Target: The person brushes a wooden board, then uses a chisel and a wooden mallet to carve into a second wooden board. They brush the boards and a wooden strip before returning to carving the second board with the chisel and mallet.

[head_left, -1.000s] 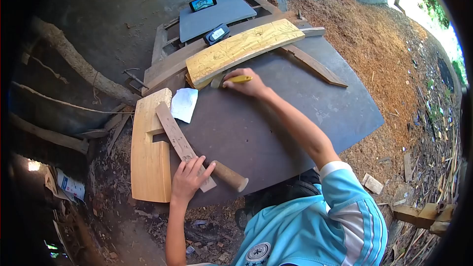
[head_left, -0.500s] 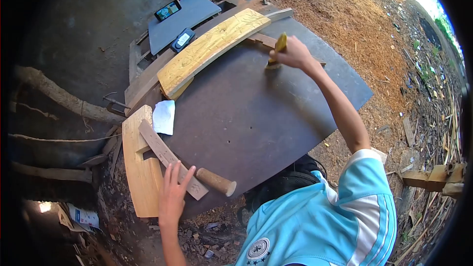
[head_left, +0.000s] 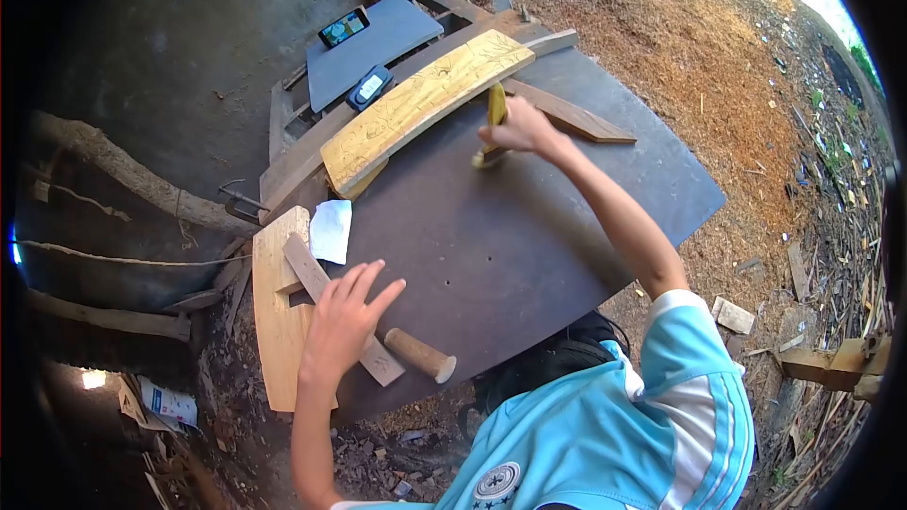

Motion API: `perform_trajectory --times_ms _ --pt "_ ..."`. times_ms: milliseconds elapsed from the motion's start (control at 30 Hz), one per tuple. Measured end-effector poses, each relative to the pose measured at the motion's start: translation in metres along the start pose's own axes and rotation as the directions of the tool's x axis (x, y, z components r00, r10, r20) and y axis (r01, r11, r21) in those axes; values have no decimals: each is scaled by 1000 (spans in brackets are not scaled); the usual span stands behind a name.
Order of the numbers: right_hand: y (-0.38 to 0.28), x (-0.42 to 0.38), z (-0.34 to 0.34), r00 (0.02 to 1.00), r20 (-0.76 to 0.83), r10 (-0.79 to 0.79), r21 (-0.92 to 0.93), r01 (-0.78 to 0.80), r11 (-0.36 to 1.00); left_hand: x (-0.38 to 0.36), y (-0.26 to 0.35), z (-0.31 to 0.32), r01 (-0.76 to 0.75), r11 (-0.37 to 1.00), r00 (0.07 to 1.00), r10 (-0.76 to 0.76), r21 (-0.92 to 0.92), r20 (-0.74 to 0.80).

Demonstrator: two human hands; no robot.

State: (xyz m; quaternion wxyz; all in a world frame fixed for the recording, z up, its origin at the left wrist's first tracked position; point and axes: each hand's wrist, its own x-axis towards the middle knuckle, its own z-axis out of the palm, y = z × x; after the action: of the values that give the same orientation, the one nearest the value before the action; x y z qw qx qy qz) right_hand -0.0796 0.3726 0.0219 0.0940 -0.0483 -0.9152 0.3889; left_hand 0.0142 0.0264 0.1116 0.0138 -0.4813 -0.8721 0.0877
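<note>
My right hand (head_left: 521,127) is closed round a yellow-handled brush (head_left: 497,102), whose pale bristles point down at the dark tabletop (head_left: 416,236). My left hand (head_left: 342,321) is open, fingers apart, over a narrow brown wood strip (head_left: 305,264) and hides its middle part. That strip lies across a pale curved board (head_left: 274,316) at the table's left edge. Close to my left hand lies a round wooden mallet-like piece (head_left: 420,355). Beyond the brush a yellowish curved board (head_left: 425,113) with drawn or carved lines stretches along the far side.
A folded white cloth or paper (head_left: 331,230) lies near the left board. Behind the yellowish board are a dark blue device (head_left: 370,87) and a phone (head_left: 343,28) on a grey panel (head_left: 378,42). A clamp (head_left: 241,203) sticks out at left. Wood shavings (head_left: 652,47) cover the ground beyond.
My right hand has swept the brush left across the tabletop. My left hand has lifted and moved forward over the strip, its fingers spreading. The view has shifted slightly.
</note>
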Motion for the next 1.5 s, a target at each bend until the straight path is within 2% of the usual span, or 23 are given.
perform_trajectory --times_ms 33,100,167,233,300,333,400,500,600,667,733,767,833,867,967,1100,1167,1233,1300,1367,1400,1433,1500 --pt "-6 -1 -10 1000 -13 4 -34 -4 999 8 -4 1 -6 1000 1000 6 -12 0" --pt "-21 -1 -10 986 -93 -136 21 139 990 31 -16 -1 -48 999 998 47 -24 -37" --pt "-19 9 23 939 -129 -319 304 343 889 58 -43 0 -98 994 992 95 -42 -87" --pt "-7 19 61 906 -48 -421 281 416 865 83 -69 -10 -19 990 989 -1 -138 -145" --pt "-1 9 74 939 -109 -326 342 343 875 105 -79 -23 14 988 977 -46 -154 -207" --pt "0 4 71 940 -177 -292 224 328 918 113 -79 -33 13 992 969 -43 -122 -242" --pt "4 -5 44 958 -149 -243 14 248 969 133 -75 -44 -6 997 962 -14 -74 -274" --pt "3 -48 2 984 -67 -163 -165 151 975 186 -45 -37 -185 978 943 150 -93 -297" --pt "9 -105 -14 978 -11 -210 -96 208 973 273 7 3 -463 882 813 384 -85 -438" --pt "14 -131 -18 966 -29 -258 -18 258 966 324 54 27 -538 843 787 507 9 -352" --pt "15 -149 -25 945 -39 -324 109 327 939 356 97 55 -552 833 800 541 34 -260" --pt "17 -155 -27 949 -70 -308 156 316 936 366 112 60 -568 822 818 558 -38 -139" --pt "20 -165 -30 955 -129 -267 262 293 919 370 133 49 -511 860 860 511 -7 -12" --pt "20 -168 -35 958 -107 -265 235 283 930 371 135 47 -489 872 870 488 -1 -69" --pt "23 -165 -28 946 -187 -265 340 315 886 373 133 41 -443 896 885 431 -31 -177" --pt "24 -134 3 996 2 -88 615 68 786 372 126 15 -414 903 905 395 -113 -157" --pt "4 -107 30 993 -116 4 800 91 594 374 132 10 -385 918 920 375 -90 -114" --pt "7 -67 71 996 26 -88 982 -9 188 376 134 8 -382 922 923 378 -64 -74" --pt "-7 -31 100 980 199 17 979 -198 -48 378 139 6 -383 922 923 384 -44 6" --pt "-11 9 129 967 208 148 968 -225 111 383 141 -3 -382 924 916 381 -18 123" --pt "-17 21 122 938 271 218 951 -296 92 386 142 -6 -393 919 907 389 -3 162" --pt "-17 29 119 956 192 221 965 -225 138 390 143 -9 -401 916 904 392 21 168" --pt "-10 39 106 936 66 347 978 -130 165 392 145 -10 -417 908 896 402 48 190"
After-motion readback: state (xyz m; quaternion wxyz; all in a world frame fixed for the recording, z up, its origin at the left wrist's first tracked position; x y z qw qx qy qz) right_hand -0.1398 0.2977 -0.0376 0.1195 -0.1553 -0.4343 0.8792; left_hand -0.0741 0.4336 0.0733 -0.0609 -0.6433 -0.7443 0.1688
